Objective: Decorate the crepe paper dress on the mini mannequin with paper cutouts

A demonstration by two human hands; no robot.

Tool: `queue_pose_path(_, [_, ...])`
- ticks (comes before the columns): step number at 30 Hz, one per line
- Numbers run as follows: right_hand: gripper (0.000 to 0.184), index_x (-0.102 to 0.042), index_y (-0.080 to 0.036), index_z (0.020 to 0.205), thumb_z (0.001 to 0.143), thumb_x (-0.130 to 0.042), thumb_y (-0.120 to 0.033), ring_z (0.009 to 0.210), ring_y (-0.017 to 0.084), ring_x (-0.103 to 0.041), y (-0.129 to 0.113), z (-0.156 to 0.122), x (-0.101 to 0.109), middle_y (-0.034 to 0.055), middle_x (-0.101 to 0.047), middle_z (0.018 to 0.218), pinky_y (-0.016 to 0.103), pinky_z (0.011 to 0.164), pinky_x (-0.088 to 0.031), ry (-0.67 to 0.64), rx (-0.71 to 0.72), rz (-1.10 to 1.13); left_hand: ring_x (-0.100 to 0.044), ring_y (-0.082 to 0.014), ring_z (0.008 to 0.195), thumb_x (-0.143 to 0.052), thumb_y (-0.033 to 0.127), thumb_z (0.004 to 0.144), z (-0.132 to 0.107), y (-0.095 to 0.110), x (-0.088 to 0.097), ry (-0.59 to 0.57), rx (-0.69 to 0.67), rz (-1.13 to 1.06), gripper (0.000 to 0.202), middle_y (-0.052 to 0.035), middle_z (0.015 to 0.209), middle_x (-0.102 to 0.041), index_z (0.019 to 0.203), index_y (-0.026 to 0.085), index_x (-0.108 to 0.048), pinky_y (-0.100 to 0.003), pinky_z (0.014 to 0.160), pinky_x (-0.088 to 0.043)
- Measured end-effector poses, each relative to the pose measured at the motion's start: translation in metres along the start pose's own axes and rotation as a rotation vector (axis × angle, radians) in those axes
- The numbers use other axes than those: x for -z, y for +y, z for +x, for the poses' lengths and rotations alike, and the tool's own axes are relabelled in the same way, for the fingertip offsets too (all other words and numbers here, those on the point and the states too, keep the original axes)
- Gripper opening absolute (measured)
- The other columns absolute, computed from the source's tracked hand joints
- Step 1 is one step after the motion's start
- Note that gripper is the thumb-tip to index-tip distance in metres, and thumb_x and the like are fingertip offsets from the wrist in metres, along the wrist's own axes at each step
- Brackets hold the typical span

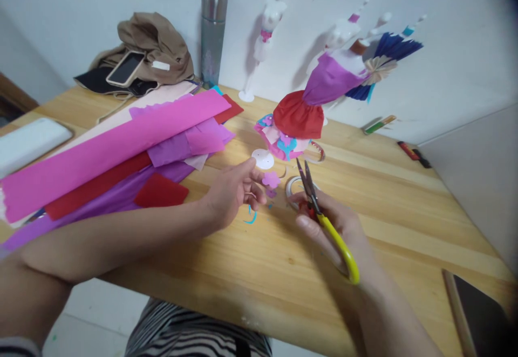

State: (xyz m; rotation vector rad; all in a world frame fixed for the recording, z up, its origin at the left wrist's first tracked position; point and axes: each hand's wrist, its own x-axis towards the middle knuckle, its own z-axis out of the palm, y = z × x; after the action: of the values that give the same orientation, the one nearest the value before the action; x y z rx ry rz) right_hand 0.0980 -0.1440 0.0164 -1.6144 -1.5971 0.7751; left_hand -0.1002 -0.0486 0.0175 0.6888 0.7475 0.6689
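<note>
My left hand [237, 192] is over the table, its fingers loosely curled and apart. Just beyond its fingertips is a purple paper flower [271, 179], with another purple piece partly under it. Whether a fingertip touches the flower is unclear. My right hand [340, 222] grips scissors [332, 238] with yellow and red handles; their blades point away from me, slightly parted. Behind the blades lies a white tape roll [293, 185]. A blue paper scrap [251, 215] rests below my left hand. Beyond stands a small mannequin [324, 84] in a purple top and red paper skirt.
Pink, red and purple paper sheets [121, 149] overlap at the left. Behind them are a brown cloth bag [157, 44], a phone [126, 68] and a thermos [213, 38]. More white mannequins [269, 22] stand along the wall. A dark flat device [477, 314] lies at right.
</note>
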Motion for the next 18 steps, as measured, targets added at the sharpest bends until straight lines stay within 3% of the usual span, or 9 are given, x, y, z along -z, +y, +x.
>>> queue_pose_path(5, [0.055, -0.072, -0.021, 0.094, 0.076, -0.078, -0.072, 0.058, 0.017, -0.046, 0.009, -0.002, 0.044, -0.0009, -0.056, 0.065, 0.031, 0.055, -0.037, -0.108, -0.12, -0.33, -0.056, -0.0118, 0.051, -0.048, 0.055, 0.105, 0.002, 0.003, -0.001, 0.023, 0.001, -0.001, 0.057, -0.0059, 0.065, -0.062, 0.068, 0.014, -0.061, -0.022, 0.046, -0.04])
queue_pose_path(8, [0.056, -0.073, -0.023, 0.098, 0.073, -0.076, -0.074, 0.055, 0.02, -0.05, 0.025, -0.004, 0.074, -0.0002, -0.057, 0.061, 0.033, 0.053, -0.039, -0.072, -0.237, -0.417, -0.056, -0.0113, 0.051, -0.05, 0.057, 0.103, 0.004, 0.002, 0.003, 0.002, -0.015, 0.025, 0.057, -0.0049, 0.065, -0.062, 0.068, 0.014, -0.062, -0.022, 0.046, -0.04])
queue_pose_path(10, [0.055, -0.073, -0.024, 0.105, 0.075, -0.075, -0.069, 0.061, 0.027, -0.062, 0.04, -0.001, 0.088, 0.0064, -0.069, 0.07, 0.038, 0.058, -0.046, 0.031, -0.346, -0.509, -0.057, -0.0113, 0.051, -0.06, 0.059, 0.097, 0.006, 0.001, 0.006, -0.024, -0.036, 0.054, 0.054, -0.0038, 0.064, -0.061, 0.07, 0.014, -0.063, -0.022, 0.047, -0.041])
queue_pose_path(12, [0.047, -0.072, -0.023, 0.11, 0.077, -0.076, -0.056, 0.081, 0.035, -0.073, 0.056, 0.004, 0.095, 0.0163, -0.079, 0.093, 0.043, 0.071, -0.052, 0.07, -0.47, -0.583, -0.058, -0.011, 0.053, -0.073, 0.054, 0.089, 0.006, 0.0, 0.008, -0.047, -0.064, 0.089, 0.045, -0.003, 0.065, -0.062, 0.073, 0.013, -0.065, -0.021, 0.048, -0.041])
queue_pose_path(14, [0.052, -0.07, -0.018, 0.122, 0.077, -0.077, -0.044, 0.092, 0.04, -0.076, 0.073, 0.01, 0.099, 0.0213, -0.081, 0.104, 0.046, 0.08, -0.055, 0.089, -0.595, -0.639, -0.058, -0.0104, 0.055, -0.08, 0.045, 0.082, 0.005, -0.001, 0.008, -0.063, -0.099, 0.12, 0.035, -0.0028, 0.067, -0.064, 0.076, 0.013, -0.068, -0.02, 0.048, -0.04])
queue_pose_path(16, [0.056, -0.069, -0.014, 0.129, 0.077, -0.074, -0.033, 0.097, 0.039, -0.078, 0.088, 0.014, 0.1, 0.0218, -0.081, 0.109, 0.045, 0.084, -0.057, 0.056, -0.625, -0.634, -0.058, -0.0101, 0.055, -0.082, 0.04, 0.08, 0.004, 0.0, 0.008, -0.067, -0.123, 0.151, 0.029, -0.002, 0.065, -0.064, 0.078, 0.013, -0.07, -0.02, 0.048, -0.039])
queue_pose_path(18, [0.056, -0.071, -0.014, 0.129, 0.077, -0.076, -0.036, 0.097, 0.037, -0.079, 0.1, 0.014, 0.103, 0.0201, -0.082, 0.111, 0.043, 0.083, -0.058, -0.006, -0.583, -0.636, -0.057, -0.0099, 0.054, -0.08, 0.037, 0.08, 0.003, 0.002, 0.006, -0.063, -0.128, 0.201, 0.026, -0.0014, 0.062, -0.063, 0.076, 0.014, -0.07, -0.019, 0.048, -0.038])
